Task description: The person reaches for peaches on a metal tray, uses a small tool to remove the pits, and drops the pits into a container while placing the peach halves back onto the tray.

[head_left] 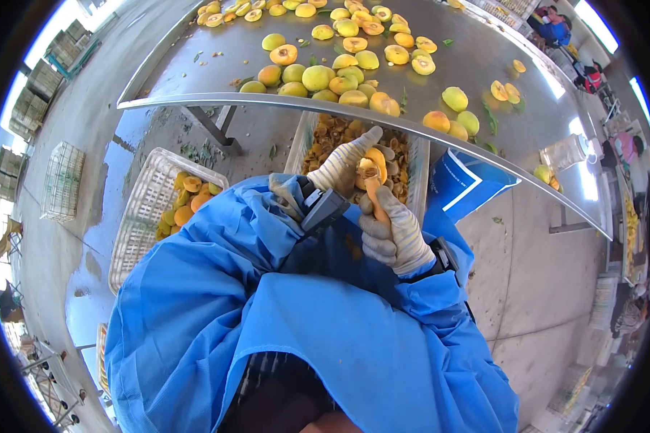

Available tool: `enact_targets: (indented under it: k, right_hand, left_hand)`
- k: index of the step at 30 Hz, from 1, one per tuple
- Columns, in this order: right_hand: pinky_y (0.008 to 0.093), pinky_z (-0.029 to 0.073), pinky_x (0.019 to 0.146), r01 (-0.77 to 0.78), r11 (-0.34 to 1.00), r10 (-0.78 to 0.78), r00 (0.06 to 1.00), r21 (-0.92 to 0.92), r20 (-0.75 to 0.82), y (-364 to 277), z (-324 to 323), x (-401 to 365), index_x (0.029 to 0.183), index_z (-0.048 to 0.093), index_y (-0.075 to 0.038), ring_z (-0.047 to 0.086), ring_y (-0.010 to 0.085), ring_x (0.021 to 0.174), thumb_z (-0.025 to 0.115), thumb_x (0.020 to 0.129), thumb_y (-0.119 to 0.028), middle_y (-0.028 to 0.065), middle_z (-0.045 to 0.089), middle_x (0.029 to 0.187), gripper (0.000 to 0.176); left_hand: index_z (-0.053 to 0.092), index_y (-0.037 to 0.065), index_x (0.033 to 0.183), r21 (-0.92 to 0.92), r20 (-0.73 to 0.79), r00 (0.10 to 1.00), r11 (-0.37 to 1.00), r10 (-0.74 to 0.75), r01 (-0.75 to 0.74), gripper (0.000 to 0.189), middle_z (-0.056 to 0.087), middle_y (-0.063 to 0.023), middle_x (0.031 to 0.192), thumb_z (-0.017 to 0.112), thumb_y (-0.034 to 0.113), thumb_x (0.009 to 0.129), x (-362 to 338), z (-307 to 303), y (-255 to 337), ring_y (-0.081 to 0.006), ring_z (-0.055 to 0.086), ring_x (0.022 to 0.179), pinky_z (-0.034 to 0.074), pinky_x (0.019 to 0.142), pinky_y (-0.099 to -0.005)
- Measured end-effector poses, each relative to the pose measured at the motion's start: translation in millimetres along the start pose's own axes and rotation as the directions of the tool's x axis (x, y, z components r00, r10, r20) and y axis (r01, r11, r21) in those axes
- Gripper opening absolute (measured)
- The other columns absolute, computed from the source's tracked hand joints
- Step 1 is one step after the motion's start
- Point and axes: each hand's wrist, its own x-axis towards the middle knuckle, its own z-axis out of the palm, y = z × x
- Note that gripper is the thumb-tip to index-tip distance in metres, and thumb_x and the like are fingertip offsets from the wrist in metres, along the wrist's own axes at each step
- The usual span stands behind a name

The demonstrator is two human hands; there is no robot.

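Observation:
My left hand (341, 164), in a whitish work glove, is closed around a yellow peach half (377, 160). In my gloved right hand (396, 234) is an orange-handled pitting tool (377, 199), its handle gripped by the fingers. The tool's tip meets the cut face of the peach half; its exact shape is too small to make out. Both hands are held low, just in front of the table's near edge. Below them stands a crate (294, 153) filled with brown-orange peach pits and scraps (330, 137), partly hidden by my hands.
A metal table (217, 68) spreads ahead, with whole and halved peaches (318, 78) and leaves on it. On the left floor, a white crate (133, 209) holds peach halves (190, 198). A blue bag or box (458, 184) is at right. Other people (554, 29) are farther off.

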Motion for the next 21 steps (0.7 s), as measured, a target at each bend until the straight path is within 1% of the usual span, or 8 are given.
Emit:
enact_targets:
  k: [1, 5, 9, 10, 14, 16, 19, 21]
  right_hand:
    - [0.0220, 0.030, 0.031, 0.001, 0.998, -0.011, 0.991, 0.069, 0.136, -3, -1, -3, 0.096, 0.055, -0.013, 0.039, 0.0089, 0.036, 0.055, 0.094, -0.055, -0.0018, 0.045, 0.057, 0.042]
    - [0.0231, 0.033, 0.032, 0.258, 0.958, -0.281, 0.933, -0.127, -0.225, -14, -2, -7, 0.101, 0.054, -0.011, 0.040, 0.0092, 0.036, 0.054, 0.096, -0.052, -0.0016, 0.045, 0.057, 0.041]
    - [0.0253, 0.034, 0.031, 0.063, 0.666, -0.479, 0.800, -0.743, -0.361, -21, -15, -5, 0.118, 0.049, -0.007, 0.042, 0.0097, 0.036, 0.054, 0.097, -0.046, -0.0004, 0.045, 0.058, 0.045]
    - [0.0359, 0.045, 0.042, -0.066, 0.530, -0.497, 0.784, -0.846, -0.373, -22, -21, -8, 0.126, 0.047, -0.004, 0.057, 0.0238, 0.046, 0.056, 0.096, -0.041, 0.0102, 0.057, 0.065, 0.049]
    - [0.0494, 0.049, 0.077, -0.184, -0.060, -0.671, 0.735, -0.981, -0.097, -17, -44, -7, 0.131, 0.046, -0.003, 0.060, 0.0476, 0.089, 0.058, 0.094, -0.025, 0.0290, 0.063, 0.093, 0.045]
    - [0.0502, 0.048, 0.081, -0.163, -0.130, -0.675, 0.737, -0.978, -0.033, -18, -42, -8, 0.132, 0.046, -0.002, 0.059, 0.0497, 0.093, 0.058, 0.093, -0.023, 0.0309, 0.062, 0.096, 0.046]
    - [0.0488, 0.049, 0.078, -0.103, -0.092, -0.700, 0.714, -0.990, -0.010, -20, -39, -5, 0.134, 0.046, -0.002, 0.062, 0.0476, 0.092, 0.055, 0.095, -0.032, 0.0322, 0.062, 0.098, 0.050]
    - [0.0497, 0.050, 0.078, -0.127, -0.090, -0.720, 0.694, -0.988, -0.024, -22, -35, 0, 0.135, 0.045, -0.004, 0.062, 0.0473, 0.090, 0.054, 0.096, -0.032, 0.0296, 0.064, 0.097, 0.049]
  left_hand:
    - [0.066, 0.006, 0.090, -0.001, 0.001, 0.996, 0.996, -0.084, 0.084, 0.049, 0.068, -0.0082, 0.080, 0.071, 0.054, 0.082, -2, -2, 7, -0.0228, 0.069, 0.073, 0.058, 0.060, -0.0360]
    - [0.067, 0.004, 0.093, 0.146, -0.042, 0.999, 0.989, -0.005, 0.011, 0.055, 0.069, -0.0098, 0.083, 0.064, 0.059, 0.086, -22, 2, 25, -0.0200, 0.069, 0.076, 0.057, 0.064, -0.0344]
    - [0.067, 0.001, 0.099, 0.340, -0.020, 0.928, 0.875, 0.373, -0.345, 0.046, 0.068, -0.0062, 0.089, 0.064, 0.047, 0.092, -40, -14, 51, -0.0150, 0.065, 0.076, 0.054, 0.068, -0.0287]
    - [0.067, 0.000, 0.100, 0.410, -0.008, 0.903, 0.825, 0.429, -0.388, 0.043, 0.068, -0.0061, 0.091, 0.065, 0.042, 0.093, -57, -23, 67, -0.0135, 0.064, 0.078, 0.053, 0.069, -0.0265]
    - [0.067, 0.001, 0.102, 0.785, -0.153, 0.745, 0.538, 0.649, -0.307, 0.038, 0.068, -0.0060, 0.088, 0.065, 0.038, 0.094, -123, -108, 122, -0.0117, 0.063, 0.079, 0.050, 0.071, -0.0238]
    - [0.066, 0.003, 0.110, 0.948, -0.313, 0.728, 0.251, 0.610, 0.198, 0.037, 0.068, -0.0050, 0.089, 0.066, 0.035, 0.092, -173, -85, 144, -0.0110, 0.061, 0.079, 0.049, 0.072, -0.0227]
    - [0.065, 0.007, 0.117, 0.740, 0.152, 0.682, -0.540, 0.715, 0.402, 0.036, 0.065, -0.0017, 0.089, 0.067, 0.033, 0.092, -184, -160, 158, -0.0090, 0.057, 0.070, 0.046, 0.064, -0.0220]
    - [0.064, 0.007, 0.118, 0.922, 0.110, 0.705, -0.338, 0.700, 0.191, 0.036, 0.064, -0.0019, 0.090, 0.067, 0.031, 0.092, -167, -140, 160, -0.0105, 0.056, 0.071, 0.046, 0.065, -0.0239]
